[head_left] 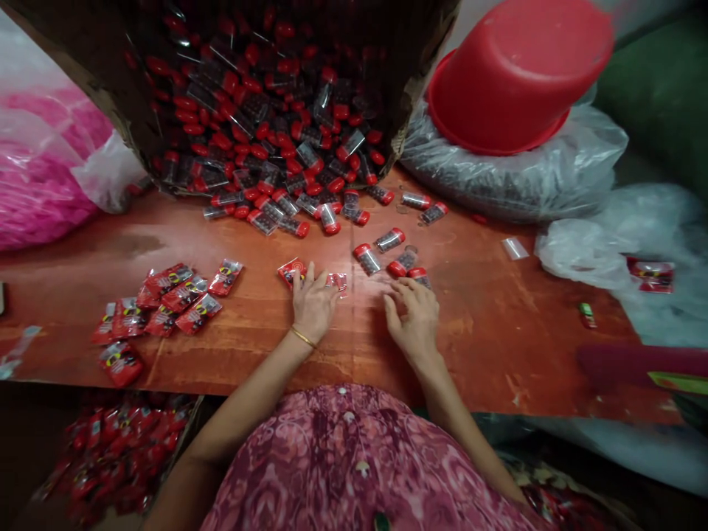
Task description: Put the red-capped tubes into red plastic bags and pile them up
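My left hand (313, 299) lies on the wooden table (487, 324) with its fingers spread over red sachets (291, 271), touching them. My right hand (412, 316) rests beside it, fingers curled down toward small clear vials with red caps (397, 265); whether it grips one is hidden. A gold bangle circles my left wrist.
A tipped cardboard box (265, 96) spills several red-capped vials at the back. A pile of red sachets (166, 299) lies at left. A red basin (514, 74) sits upturned on plastic bags at right. A box of sachets (110, 450) stands below the table's edge.
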### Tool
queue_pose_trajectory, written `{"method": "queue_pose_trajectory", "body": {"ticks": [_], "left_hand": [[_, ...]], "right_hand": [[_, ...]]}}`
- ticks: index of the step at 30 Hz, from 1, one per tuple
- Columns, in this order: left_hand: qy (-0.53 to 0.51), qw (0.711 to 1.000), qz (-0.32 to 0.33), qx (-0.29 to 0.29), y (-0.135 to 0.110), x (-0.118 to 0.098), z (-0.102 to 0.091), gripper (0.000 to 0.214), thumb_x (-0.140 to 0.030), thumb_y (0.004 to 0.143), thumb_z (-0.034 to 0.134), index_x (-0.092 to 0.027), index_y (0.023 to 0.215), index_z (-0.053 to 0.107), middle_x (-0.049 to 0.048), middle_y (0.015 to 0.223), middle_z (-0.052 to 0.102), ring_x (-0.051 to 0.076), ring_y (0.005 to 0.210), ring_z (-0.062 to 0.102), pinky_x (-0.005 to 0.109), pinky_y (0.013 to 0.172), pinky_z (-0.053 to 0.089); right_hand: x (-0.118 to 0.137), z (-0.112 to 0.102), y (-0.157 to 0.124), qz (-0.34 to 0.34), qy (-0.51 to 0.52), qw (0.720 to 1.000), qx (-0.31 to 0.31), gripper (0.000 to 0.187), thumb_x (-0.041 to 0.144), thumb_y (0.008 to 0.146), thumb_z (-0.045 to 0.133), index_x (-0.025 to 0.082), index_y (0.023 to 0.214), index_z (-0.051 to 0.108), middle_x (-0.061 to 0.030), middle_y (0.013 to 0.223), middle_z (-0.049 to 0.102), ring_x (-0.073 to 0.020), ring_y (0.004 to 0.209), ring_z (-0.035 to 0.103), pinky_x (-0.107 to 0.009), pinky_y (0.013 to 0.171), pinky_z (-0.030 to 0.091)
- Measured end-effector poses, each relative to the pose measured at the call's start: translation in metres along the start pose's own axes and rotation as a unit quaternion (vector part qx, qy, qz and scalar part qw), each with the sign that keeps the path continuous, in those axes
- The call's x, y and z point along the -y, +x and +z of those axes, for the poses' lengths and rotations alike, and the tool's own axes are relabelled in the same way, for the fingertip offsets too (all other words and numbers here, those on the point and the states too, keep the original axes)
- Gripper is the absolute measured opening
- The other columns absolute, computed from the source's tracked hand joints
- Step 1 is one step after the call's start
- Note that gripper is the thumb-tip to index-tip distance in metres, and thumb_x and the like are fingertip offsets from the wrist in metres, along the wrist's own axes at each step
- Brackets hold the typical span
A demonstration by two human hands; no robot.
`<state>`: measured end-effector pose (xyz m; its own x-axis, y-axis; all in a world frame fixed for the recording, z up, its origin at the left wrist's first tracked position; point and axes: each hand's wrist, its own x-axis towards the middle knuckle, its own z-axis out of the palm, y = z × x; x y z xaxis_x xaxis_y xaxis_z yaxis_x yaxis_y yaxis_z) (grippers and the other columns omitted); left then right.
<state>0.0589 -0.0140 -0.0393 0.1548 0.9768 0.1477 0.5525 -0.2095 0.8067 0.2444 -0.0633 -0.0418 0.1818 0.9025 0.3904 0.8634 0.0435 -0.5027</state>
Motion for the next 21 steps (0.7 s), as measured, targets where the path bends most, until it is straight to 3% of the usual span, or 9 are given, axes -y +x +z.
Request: {"method": "queue_pose_trajectory", "body": {"ticks": [3,5,7,9,11,12,14,17,21], "left_hand": [[-0.114,0.991,-0.046,-0.043,0.0,-0.004,-0.002,0.006,-0.026,0.067,0.069,-0.03,0.069,0.072,0.0036,0.106,0.069,0.03,0.129,0.038,0.053,0.11,0.006],[-0.22,0.968,-0.095,-0.071,0.001,-0.013,-0.005,0.01,-0.031,0.066,0.072,-0.028,0.075,0.073,0.0044,0.105,0.069,0.028,0.125,0.044,0.05,0.11,0.015],[-0.358,0.917,-0.152,-0.085,0.003,-0.024,-0.009,0.017,-0.037,0.065,0.072,-0.026,0.078,0.073,0.0042,0.098,0.071,0.023,0.113,0.054,0.043,0.105,0.03],[-0.495,0.842,-0.198,-0.082,0.004,-0.035,-0.013,0.022,-0.042,0.063,0.073,-0.024,0.077,0.073,0.0017,0.088,0.072,0.017,0.095,0.062,0.034,0.093,0.041],[-0.583,0.779,-0.22,-0.068,0.004,-0.043,-0.015,0.025,-0.042,0.059,0.076,-0.024,0.074,0.072,-0.0009,0.081,0.072,0.013,0.081,0.063,0.027,0.083,0.046],[-0.605,0.762,-0.222,-0.057,0.003,-0.046,-0.014,0.025,-0.041,0.057,0.077,-0.023,0.074,0.072,-0.0012,0.08,0.071,0.012,0.078,0.063,0.025,0.079,0.046],[-0.617,0.754,-0.222,-0.035,0.0,-0.049,-0.013,0.026,-0.04,0.058,0.077,-0.021,0.075,0.072,-0.0004,0.078,0.071,0.012,0.076,0.062,0.024,0.076,0.046],[-0.587,0.775,-0.235,-0.009,-0.005,-0.049,-0.011,0.027,-0.04,0.059,0.077,-0.018,0.074,0.072,0.0014,0.075,0.071,0.013,0.075,0.062,0.024,0.072,0.045],[-0.535,0.807,-0.25,0.016,-0.005,-0.047,-0.016,0.028,-0.04,0.054,0.079,-0.016,0.067,0.071,0.0007,0.065,0.069,0.012,0.069,0.06,0.023,0.071,0.045]], "right_hand": [[0.017,0.009,-0.002,0.027,0.169,0.985,0.036,0.023,0.036,0.084,0.05,0.02,0.093,0.064,-0.0099,0.1,0.066,-0.0237,0.099,0.058,-0.043,0.092,0.042],[0.029,0.014,-0.001,0.086,0.299,0.947,0.083,0.027,0.041,0.084,0.049,0.021,0.096,0.063,-0.008,0.098,0.067,-0.0216,0.095,0.06,-0.04,0.088,0.045],[0.04,0.015,0.001,0.146,0.405,0.894,0.126,0.033,0.048,0.084,0.049,0.022,0.1,0.061,-0.0062,0.098,0.067,-0.0196,0.093,0.061,-0.037,0.085,0.048],[0.051,0.013,0.006,0.181,0.481,0.844,0.152,0.038,0.053,0.081,0.051,0.022,0.102,0.059,-0.005,0.097,0.066,-0.018,0.089,0.061,-0.033,0.079,0.049],[0.062,0.01,0.013,0.192,0.527,0.813,0.157,0.039,0.054,0.077,0.055,0.023,0.1,0.058,-0.0039,0.095,0.066,-0.0163,0.082,0.061,-0.03,0.072,0.05],[0.067,0.008,0.017,0.19,0.536,0.809,0.15,0.038,0.053,0.075,0.059,0.023,0.098,0.059,-0.0033,0.091,0.065,-0.0155,0.078,0.061,-0.029,0.069,0.05],[0.075,0.005,0.023,0.182,0.53,0.819,0.122,0.033,0.049,0.072,0.064,0.022,0.09,0.06,-0.0018,0.083,0.064,-0.014,0.071,0.058,-0.027,0.065,0.049],[0.078,0.003,0.029,0.18,0.509,0.838,0.084,0.028,0.046,0.073,0.064,0.022,0.087,0.062,-0.0008,0.079,0.063,-0.0128,0.066,0.056,-0.026,0.062,0.048],[0.068,0.001,0.03,0.152,0.475,0.86,0.111,0.022,0.041,0.073,0.064,0.02,0.076,0.064,0.0005,0.068,0.062,-0.0123,0.06,0.052,-0.026,0.059,0.044]]}}
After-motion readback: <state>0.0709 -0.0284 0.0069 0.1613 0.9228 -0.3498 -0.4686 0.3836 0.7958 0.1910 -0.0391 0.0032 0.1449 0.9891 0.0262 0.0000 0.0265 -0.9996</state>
